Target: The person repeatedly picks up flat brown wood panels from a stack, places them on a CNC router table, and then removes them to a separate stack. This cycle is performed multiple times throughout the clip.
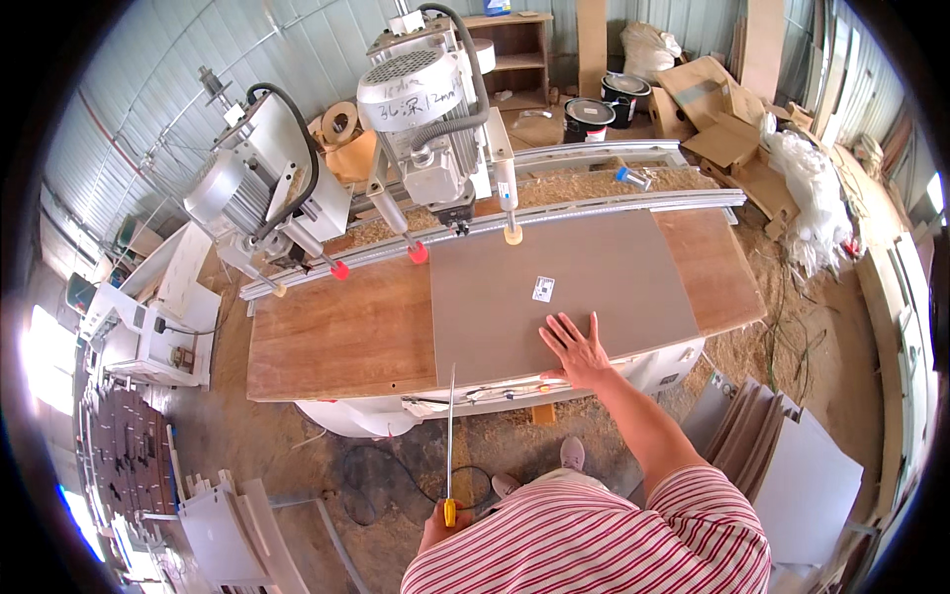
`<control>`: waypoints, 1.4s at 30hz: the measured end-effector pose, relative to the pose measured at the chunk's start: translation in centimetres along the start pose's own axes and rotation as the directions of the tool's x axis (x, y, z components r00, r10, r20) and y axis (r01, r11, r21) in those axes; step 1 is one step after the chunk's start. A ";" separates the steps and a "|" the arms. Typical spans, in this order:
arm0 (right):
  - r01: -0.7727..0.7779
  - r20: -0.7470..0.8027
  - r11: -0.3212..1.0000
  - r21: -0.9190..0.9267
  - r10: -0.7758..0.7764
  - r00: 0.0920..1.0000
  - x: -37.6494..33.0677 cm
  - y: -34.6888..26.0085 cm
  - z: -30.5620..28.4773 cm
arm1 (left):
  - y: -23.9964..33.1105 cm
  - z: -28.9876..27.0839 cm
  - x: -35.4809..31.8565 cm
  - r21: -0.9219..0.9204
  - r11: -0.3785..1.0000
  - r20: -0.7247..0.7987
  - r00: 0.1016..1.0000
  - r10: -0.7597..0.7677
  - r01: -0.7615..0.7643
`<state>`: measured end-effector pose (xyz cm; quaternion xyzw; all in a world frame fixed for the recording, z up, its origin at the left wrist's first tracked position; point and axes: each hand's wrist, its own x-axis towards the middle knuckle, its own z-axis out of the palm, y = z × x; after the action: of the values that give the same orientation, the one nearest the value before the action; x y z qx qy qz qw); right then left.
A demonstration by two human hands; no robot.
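Note:
My left hand (433,527), low in the head view near my body, is closed around the yellow handle of a long screwdriver (450,445). Its thin metal shaft points away from me, the tip appearing near the front edge of a grey-brown panel (495,322). Flat on that panel's near right part lies my right hand (582,358), fingers spread and nothing held. A small white printed label (543,289) sits on the panel just beyond my fingertips. Beneath the panel is a wooden machine table (336,342), showing on both sides.
Two motor-driven drilling heads (426,114) (242,188) stand over the table's far side, with red-tipped clamps (418,252) near the panel. Stacked panels (792,465) lean at right, others (226,535) at lower left. A black cable (371,485) crosses the floor. Cardboard (727,139) and buckets (589,119) stand behind.

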<state>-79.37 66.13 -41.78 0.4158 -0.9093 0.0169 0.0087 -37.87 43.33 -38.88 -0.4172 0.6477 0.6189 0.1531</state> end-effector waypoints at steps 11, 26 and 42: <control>-0.453 0.195 0.891 0.017 0.441 0.876 -2.8 -0.5 -0.5 | 7.8 -5.8 -2.3 -0.146 0.966 0.130 0.964 0.233 -0.214; -0.455 0.229 0.889 0.059 0.432 0.873 -2.8 -0.5 -0.7 | 11.9 -4.9 -3.1 0.027 0.972 0.122 0.966 0.228 -0.233; -0.336 0.227 0.937 0.093 0.309 0.924 -4.6 4.0 1.0 | 10.7 -2.0 -3.7 0.071 0.997 0.180 0.984 0.000 -0.013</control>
<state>-79.39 72.12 -42.95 0.2594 -0.9581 0.0334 -0.1168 -42.83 41.51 -28.64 -0.3516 0.6547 0.6306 0.2237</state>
